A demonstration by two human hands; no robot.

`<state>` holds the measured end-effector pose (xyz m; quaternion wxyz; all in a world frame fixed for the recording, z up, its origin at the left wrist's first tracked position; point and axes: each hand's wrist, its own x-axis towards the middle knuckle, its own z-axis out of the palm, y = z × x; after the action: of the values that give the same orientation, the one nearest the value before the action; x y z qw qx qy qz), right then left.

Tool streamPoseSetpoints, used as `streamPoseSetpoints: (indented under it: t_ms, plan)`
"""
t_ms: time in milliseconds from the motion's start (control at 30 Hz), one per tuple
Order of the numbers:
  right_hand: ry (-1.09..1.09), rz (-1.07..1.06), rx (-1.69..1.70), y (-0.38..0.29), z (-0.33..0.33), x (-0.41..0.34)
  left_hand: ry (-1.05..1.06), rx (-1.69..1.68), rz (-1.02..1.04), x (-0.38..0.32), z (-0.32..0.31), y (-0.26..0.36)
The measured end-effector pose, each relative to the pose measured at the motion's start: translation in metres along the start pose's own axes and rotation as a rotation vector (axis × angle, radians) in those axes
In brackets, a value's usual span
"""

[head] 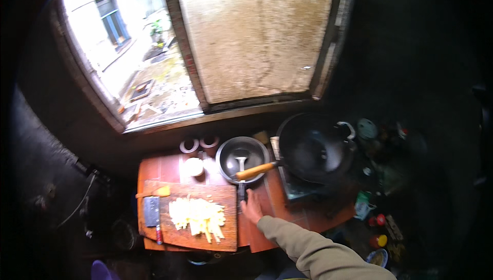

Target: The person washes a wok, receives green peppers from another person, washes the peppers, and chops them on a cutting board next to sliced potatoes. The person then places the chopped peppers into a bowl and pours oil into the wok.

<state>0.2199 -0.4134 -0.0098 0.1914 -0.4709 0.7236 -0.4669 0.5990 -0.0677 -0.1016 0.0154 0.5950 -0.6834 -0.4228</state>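
My right hand (252, 207) reaches in from the lower right, its fingers apart, close beside the black handle (241, 193) of a kitchen utensil. Whether the fingertips touch that handle is hard to tell. The utensil's pale metal end (241, 161) rests in a round metal bowl (223, 172). To the left lies a wooden cutting board (181, 237) bearing a pile of pale yellow cut strips (198, 216). A cleaver (152, 212) with a red handle and a wooden spatula (158, 191) lie along the board's left side. My left hand is out of view.
A large black wok (308, 149) sits on a stove (294, 191), its wooden handle (256, 171) jutting over the bowl. Two jars (210, 147) and a white-topped container (194, 167) stand behind the board. Jars (379, 240) and a patterned bowl (377, 257) are at right.
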Motion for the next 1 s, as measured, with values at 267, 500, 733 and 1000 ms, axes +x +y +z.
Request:
streamPoseSetpoints:
  t_ms: [267,500,733,1000]
  plan:
    - [0.263,0.269,0.149,0.023,-0.246,-0.102,-0.085,0.027,0.455,0.105,-0.005,0.069]
    - [0.747,0.185,-0.104,0.123,-0.575,0.024,-0.363,0.168,0.356,0.156,0.011,0.127]
    - [0.593,0.544,-0.173,0.267,-0.757,0.169,-0.348,0.113,0.097,0.127,0.028,0.163]
    - [0.404,0.587,-0.271,0.387,-0.769,0.258,-0.195,-0.647,-0.624,0.066,0.041,0.171]
